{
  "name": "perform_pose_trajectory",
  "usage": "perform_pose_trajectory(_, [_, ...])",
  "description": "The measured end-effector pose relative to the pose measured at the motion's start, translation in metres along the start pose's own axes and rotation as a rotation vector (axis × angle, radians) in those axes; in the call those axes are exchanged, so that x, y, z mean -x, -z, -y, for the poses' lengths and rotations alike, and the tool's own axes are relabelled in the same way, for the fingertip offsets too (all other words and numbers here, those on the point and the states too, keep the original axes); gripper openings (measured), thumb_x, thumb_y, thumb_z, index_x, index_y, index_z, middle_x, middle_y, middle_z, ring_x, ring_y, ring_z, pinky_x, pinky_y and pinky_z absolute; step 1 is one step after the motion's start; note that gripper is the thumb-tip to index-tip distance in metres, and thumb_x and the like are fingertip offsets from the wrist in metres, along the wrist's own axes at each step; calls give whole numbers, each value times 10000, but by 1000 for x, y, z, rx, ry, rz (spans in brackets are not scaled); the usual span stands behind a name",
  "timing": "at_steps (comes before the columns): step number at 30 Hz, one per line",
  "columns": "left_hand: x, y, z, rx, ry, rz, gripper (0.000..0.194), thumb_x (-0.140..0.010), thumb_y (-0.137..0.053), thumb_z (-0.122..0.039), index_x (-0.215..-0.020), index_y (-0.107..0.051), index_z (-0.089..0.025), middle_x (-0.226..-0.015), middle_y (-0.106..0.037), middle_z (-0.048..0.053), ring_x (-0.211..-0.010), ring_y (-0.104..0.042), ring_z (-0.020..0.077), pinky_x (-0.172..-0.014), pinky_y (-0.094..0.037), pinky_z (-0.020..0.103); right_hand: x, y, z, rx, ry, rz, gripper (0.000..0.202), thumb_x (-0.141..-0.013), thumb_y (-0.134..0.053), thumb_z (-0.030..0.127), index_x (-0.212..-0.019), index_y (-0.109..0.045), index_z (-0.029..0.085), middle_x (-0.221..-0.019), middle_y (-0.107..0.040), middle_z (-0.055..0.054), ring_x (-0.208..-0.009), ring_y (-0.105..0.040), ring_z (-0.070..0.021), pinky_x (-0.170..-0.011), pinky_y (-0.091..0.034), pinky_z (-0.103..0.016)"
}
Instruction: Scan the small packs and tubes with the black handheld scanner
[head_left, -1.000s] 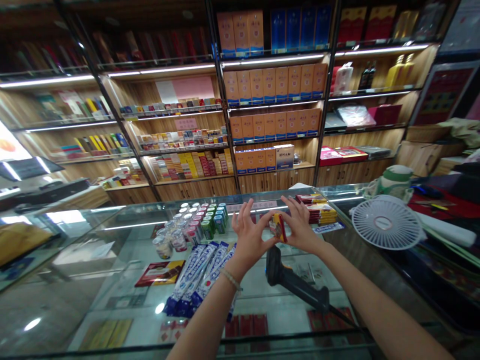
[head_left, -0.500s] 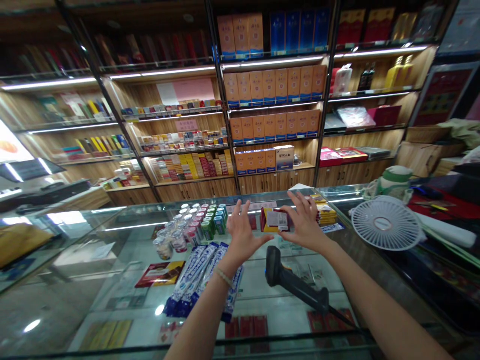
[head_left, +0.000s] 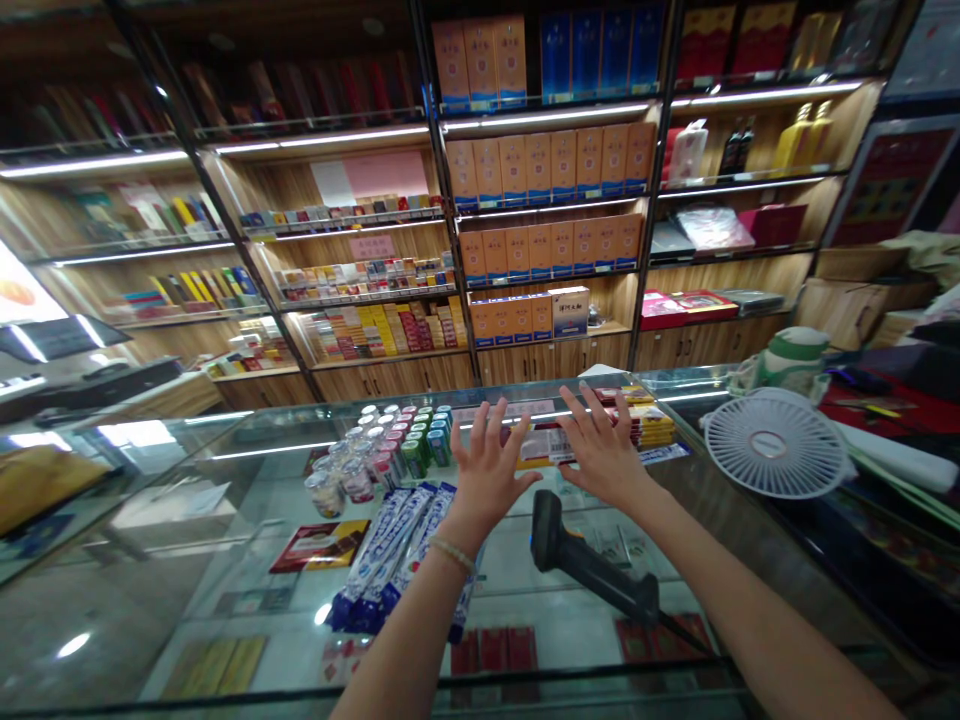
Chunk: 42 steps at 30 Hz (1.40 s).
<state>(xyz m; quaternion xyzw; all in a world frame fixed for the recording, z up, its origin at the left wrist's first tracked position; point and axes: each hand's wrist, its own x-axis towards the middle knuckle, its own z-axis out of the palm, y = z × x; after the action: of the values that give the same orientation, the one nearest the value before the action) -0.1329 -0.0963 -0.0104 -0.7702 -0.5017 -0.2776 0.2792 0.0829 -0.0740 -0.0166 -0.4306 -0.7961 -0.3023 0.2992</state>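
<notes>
Both hands reach over the glass counter (head_left: 517, 540). My left hand (head_left: 486, 465) has its fingers spread and holds nothing, just above the blue-and-white wrapped sticks (head_left: 390, 550). My right hand (head_left: 604, 450) is open too, its fingers apart at the right end of a red-and-yellow packet (head_left: 536, 446) with a barcode. That packet lies between the hands, partly hidden by fingers; whether the right fingertips touch it is unclear. Nearer to me, a black barcode scanner (head_left: 592, 568) rests on the glass. Left of the sticks is a red chocolate packet (head_left: 319, 546).
Rows of small round containers (head_left: 390, 440) stand behind the sticks. Yellow packs (head_left: 654, 425) lie beyond my right hand. A white fan (head_left: 772, 445) and a green-and-white jug (head_left: 791, 362) are at right. Stocked shelves (head_left: 555, 205) line the wall.
My right hand has let go of the red-and-yellow packet, and its fingers have spread. The packet now lies lower and further left. My left hand's fingers have fanned out more.
</notes>
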Motion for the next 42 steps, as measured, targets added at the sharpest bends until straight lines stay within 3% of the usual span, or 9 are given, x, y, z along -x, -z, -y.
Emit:
perform_pose_trajectory(11, [1, -2, 1, -13, 27, -35, 852, -604, -887, -584, -1362, -597, -325, -1623, -378, 144, -1504, -283, 408, -1225, -24, 650, 2, -5, 3, -1, 14, -19, 538, -817, -679, 460, -1260, -593, 166, -1649, -306, -159, -1546, -119, -369, -1213, 71, -665])
perform_pose_trajectory(18, [5, -8, 6, 68, 122, -24, 796, -607, -892, -569, -1329, -632, -355, -1628, -350, 154, -1496, -286, 422, -1196, -95, 663, 1, -5, 1, 0, 24, 8, 668, -801, -733, 572, -1341, -580, 210, -1646, -313, -159, -1535, -158, -373, -1212, 44, -658])
perform_pose_trajectory(25, [8, -11, 12, 88, 162, -52, 809, -613, -897, -548, -1352, -619, -368, -1628, -343, 160, -1484, -310, 420, -1196, -111, 651, -12, 29, -3, -12, -1, 104, 718, -873, -655, 601, -1476, -495, 246, -1657, -294, -143, -1544, -160, -360, -1222, -17, -633])
perform_pose_trajectory(28, [9, -11, 13, 92, 169, -56, 783, -634, -891, -529, -1351, -620, -367, -1624, -352, 162, -1482, -316, 416, -1198, -108, 647, 1, 51, 10, -24, -62, 201, 720, -893, -585, 658, -1470, -513, 234, -1656, -295, -153, -1542, -176, -369, -1221, -48, -636])
perform_pose_trajectory(32, [9, -12, 15, 110, 168, -56, 784, -625, -903, -511, -1344, -626, -363, -1622, -351, 168, -1483, -317, 412, -1197, -111, 649, 39, 68, 45, -30, -119, 318, 759, -891, -560, 664, -1506, -477, 226, -1673, -245, -154, -1557, -133, -373, -1218, -68, -646])
perform_pose_trajectory(37, [9, -11, 15, 122, 171, -53, 794, -612, -918, -485, -1341, -628, -360, -1618, -357, 172, -1486, -311, 419, -1192, -113, 662, 84, 53, 81, -45, -245, 400, 807, -834, -626, 671, -1489, -499, 219, -1677, -220, -158, -1548, -148, -415, -1194, -93, -697])
perform_pose_trajectory(42, [9, -10, 15, 131, 160, -43, 812, -611, -917, -490, -1354, -618, -360, -1614, -362, 179, -1483, -322, 413, -1195, -110, 661, 101, 33, 91, -71, -318, 370, 689, -837, -635, 657, -1351, -608, 199, -1652, -275, -194, -1532, -201, -429, -1177, -132, -713])
